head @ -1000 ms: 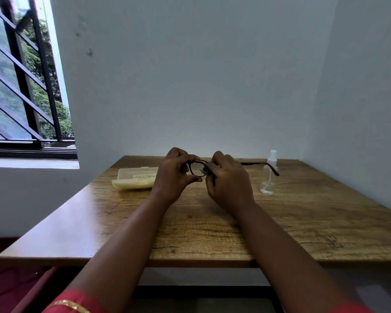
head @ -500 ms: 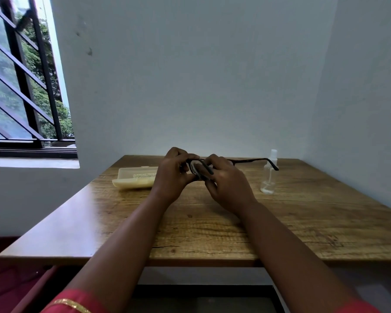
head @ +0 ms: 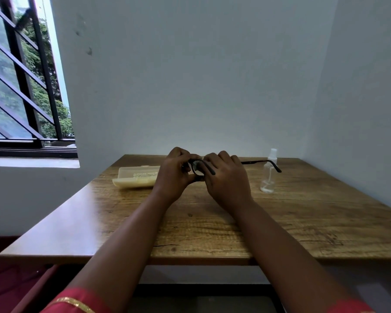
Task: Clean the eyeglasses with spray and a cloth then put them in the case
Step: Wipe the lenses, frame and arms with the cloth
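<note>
Black-framed eyeglasses [head: 261, 162] are held above the wooden table [head: 303, 222] between both hands. My left hand [head: 175, 175] grips the frame at one lens. My right hand [head: 228, 181] covers the other side, fingers closed on the frame; one temple arm sticks out to the right past the clear spray bottle [head: 268, 175]. A pale yellow glasses case [head: 136, 177] lies on the table left of my left hand, lid open as far as I can tell. A cloth is hard to make out; a small pale patch shows at the lens between my fingers.
White walls close off the back and right sides of the table. A barred window [head: 20, 86] is at the left. The table's front edge [head: 190, 256] runs above my forearms.
The glasses have tilted slightly between my hands, and my right fingers have shifted over the frame. The protruding temple arm stays pointing right. Case and bottle have not moved.
</note>
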